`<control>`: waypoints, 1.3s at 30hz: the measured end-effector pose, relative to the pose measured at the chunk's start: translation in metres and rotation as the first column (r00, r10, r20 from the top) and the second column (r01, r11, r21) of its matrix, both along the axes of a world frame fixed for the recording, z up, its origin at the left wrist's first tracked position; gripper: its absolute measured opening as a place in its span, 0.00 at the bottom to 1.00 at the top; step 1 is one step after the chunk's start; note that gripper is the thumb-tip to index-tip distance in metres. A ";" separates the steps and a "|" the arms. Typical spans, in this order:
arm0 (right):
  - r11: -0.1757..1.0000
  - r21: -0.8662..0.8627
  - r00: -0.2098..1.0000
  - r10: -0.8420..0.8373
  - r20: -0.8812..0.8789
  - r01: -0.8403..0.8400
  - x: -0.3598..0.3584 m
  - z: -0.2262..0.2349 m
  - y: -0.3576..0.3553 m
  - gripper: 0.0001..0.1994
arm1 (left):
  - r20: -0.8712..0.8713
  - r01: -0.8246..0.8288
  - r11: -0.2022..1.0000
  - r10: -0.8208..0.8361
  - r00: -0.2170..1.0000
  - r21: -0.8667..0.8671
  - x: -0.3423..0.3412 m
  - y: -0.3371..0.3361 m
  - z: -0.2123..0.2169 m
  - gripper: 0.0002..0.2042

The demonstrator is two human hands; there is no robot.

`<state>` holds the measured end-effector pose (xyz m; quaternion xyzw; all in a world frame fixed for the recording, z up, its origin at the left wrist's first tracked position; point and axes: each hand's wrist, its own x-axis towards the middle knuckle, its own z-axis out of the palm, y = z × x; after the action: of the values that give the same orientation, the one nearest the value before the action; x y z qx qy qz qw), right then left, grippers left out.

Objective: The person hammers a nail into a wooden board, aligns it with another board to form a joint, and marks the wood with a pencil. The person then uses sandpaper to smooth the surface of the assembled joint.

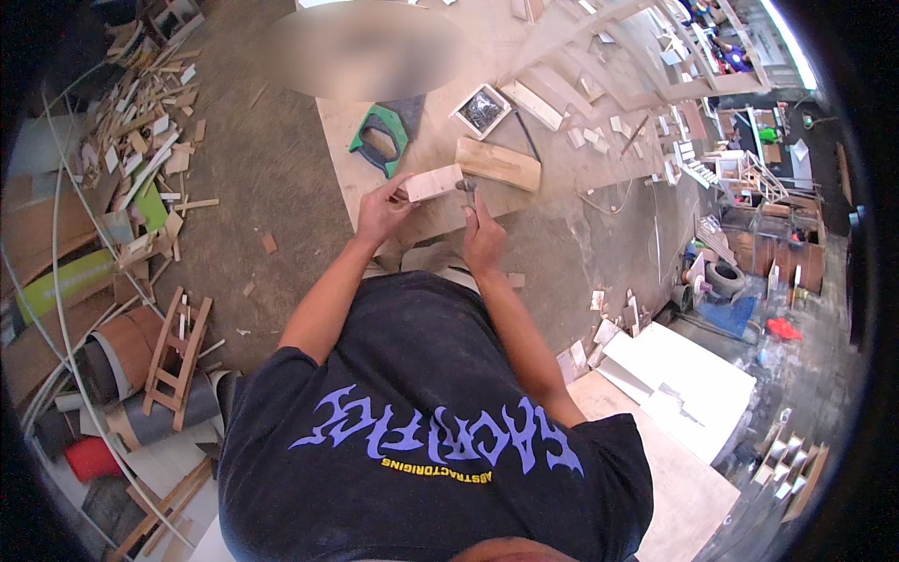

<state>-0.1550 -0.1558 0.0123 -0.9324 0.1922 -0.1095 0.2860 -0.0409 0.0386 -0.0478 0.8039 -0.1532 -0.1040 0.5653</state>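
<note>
Ref. the desk: a large plywood sheet lying across the concrete floor ahead of you, w/ light timber frames stacked along its far side. To your left, a wide heap of offcuts and scrap strips covers the floor, w/ a small wooden ladder-like frame lying nearer to you. To your lower right, white boards lie flat. On the desk, a flat wooden plank lies just beyond your hands; a green-handled handsaw rests to its left, and a small square white-framed box sits behind the plank. Your left hand has its grip closed on a small pale wood block, fingers wrapped at the block's left end, block held above the desk near its front edge, approx. level and just short of the plank. Your right hand has its grip clenched around a small dark tool, held upright w/ its tip right at the block's right end; tool type cannot be determined at this res., and contact between tip and block cannot be confirmed. Both forearms enter from below, over your dark printed shirt.
</note>
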 end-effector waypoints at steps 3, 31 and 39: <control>0.990 0.122 0.997 -0.058 -0.060 0.065 0.007 0.019 0.007 0.22 | 0.029 0.005 1.000 -0.004 1.000 -0.019 0.005 0.004 -0.009 0.31; 0.361 0.932 1.000 0.027 0.009 -0.018 0.060 0.081 -0.078 0.29 | -0.618 -0.514 0.638 0.075 0.783 -0.573 -0.010 -0.055 0.104 0.36; 0.576 0.731 0.926 0.143 0.350 -0.366 0.090 0.072 -0.137 0.32 | -0.500 -0.341 0.699 -0.028 0.865 -0.628 -0.005 -0.105 0.097 0.28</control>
<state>-0.0653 -0.2926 0.0840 -0.7080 0.0454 -0.0892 0.6990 -0.0457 -0.0669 0.0489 0.4893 0.0333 -0.1810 0.8525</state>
